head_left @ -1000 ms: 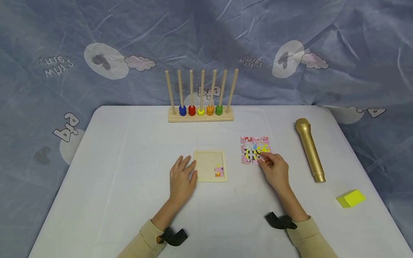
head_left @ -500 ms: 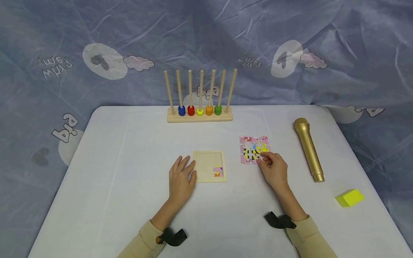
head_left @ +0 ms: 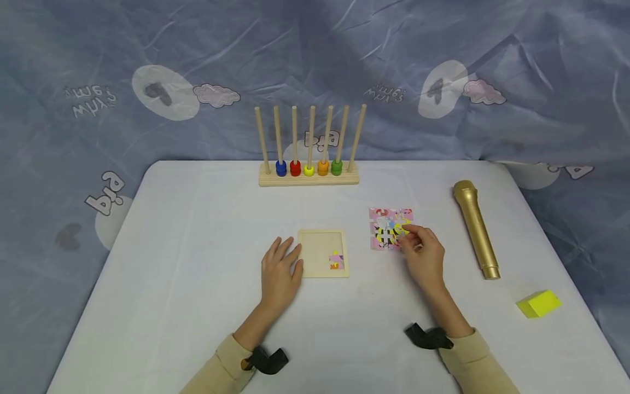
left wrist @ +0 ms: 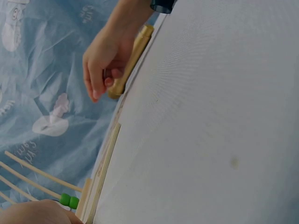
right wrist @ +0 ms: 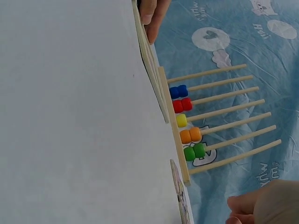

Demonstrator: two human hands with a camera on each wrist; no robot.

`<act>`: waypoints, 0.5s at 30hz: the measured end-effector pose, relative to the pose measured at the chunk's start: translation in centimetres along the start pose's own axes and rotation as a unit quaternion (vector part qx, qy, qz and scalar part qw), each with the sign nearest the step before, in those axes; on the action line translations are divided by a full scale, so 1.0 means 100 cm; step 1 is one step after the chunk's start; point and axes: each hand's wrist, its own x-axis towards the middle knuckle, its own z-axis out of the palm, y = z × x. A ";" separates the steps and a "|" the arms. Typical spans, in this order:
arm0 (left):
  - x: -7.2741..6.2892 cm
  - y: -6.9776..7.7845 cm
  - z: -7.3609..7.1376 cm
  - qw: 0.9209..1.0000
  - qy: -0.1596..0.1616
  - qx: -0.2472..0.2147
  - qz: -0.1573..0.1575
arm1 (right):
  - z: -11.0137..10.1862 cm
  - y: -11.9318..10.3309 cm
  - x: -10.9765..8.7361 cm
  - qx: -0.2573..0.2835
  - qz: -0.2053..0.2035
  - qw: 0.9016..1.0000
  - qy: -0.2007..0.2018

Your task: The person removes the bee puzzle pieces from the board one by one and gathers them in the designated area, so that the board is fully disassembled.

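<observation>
My left hand [head_left: 280, 274] lies with its fingers spread at the left edge of a square wooden puzzle tray [head_left: 315, 233], its fingertips touching the rim. One pink jigsaw piece [head_left: 336, 261] sits in the tray's lower right corner. To the right, a pink and yellow jigsaw picture [head_left: 381, 224] lies on the table. Over its lower right part, my right hand [head_left: 424, 256] pinches a small puzzle piece [head_left: 401, 234] between thumb and index finger; the fingers hide most of it. In the left wrist view the right hand [left wrist: 105, 58] shows with curled fingers.
Behind the tray stands a wooden peg rack [head_left: 309, 181] with coloured beads on upright rods. A gold microphone [head_left: 476, 230] lies right of the right hand, and a yellow block [head_left: 538, 303] is nearer the right table edge. Patterned cloth [head_left: 315, 65] hangs behind the white table [head_left: 197, 230].
My right hand has risen slightly from the jigsaw's lower right corner, its thumb and index finger now higher. The left hand stays at the tray's edge.
</observation>
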 end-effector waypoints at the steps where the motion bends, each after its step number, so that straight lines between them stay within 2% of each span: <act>1: 0.000 0.000 0.000 1.000 0.000 0.001 0.001 | 0.002 -0.003 -0.002 0.006 0.000 1.000 -0.010; 5: 0.000 0.000 0.001 1.000 0.003 0.002 0.003 | 0.017 -0.016 -0.013 0.017 -0.006 0.997 -0.074; 9: 0.000 -0.001 0.000 1.000 0.005 0.002 0.006 | 0.036 -0.034 -0.025 0.022 -0.022 0.989 -0.145; 15: 0.000 0.001 -0.001 1.000 0.010 0.005 0.012 | 0.058 -0.051 -0.036 0.045 -0.055 0.978 -0.196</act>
